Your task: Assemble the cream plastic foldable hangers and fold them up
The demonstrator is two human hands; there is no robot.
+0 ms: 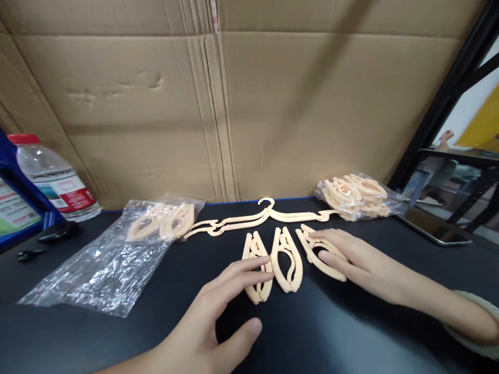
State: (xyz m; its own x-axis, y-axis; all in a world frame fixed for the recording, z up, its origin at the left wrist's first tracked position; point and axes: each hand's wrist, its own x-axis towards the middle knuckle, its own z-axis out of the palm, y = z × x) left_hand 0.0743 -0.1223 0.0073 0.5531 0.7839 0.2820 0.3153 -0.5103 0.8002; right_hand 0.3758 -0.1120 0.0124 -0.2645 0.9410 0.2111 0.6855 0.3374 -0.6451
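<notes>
Three cream plastic folding hangers lie folded on the black table in front of me. My left hand is open, its fingers stretched over the left folded hanger and its thumb apart from it; whether the fingertips press on it I cannot tell. Between my hands lies the middle folded hanger, untouched by my right hand. My right hand has its fingers and thumb on the right folded hanger, which sits at a slant. Behind them an unfolded hanger lies spread out, its hook toward the cardboard.
A clear plastic bag with folded hangers lies at left, another bagged stack of hangers at back right. A phone-like dark slab lies at right. A water bottle and blue container stand left. Cardboard closes the back.
</notes>
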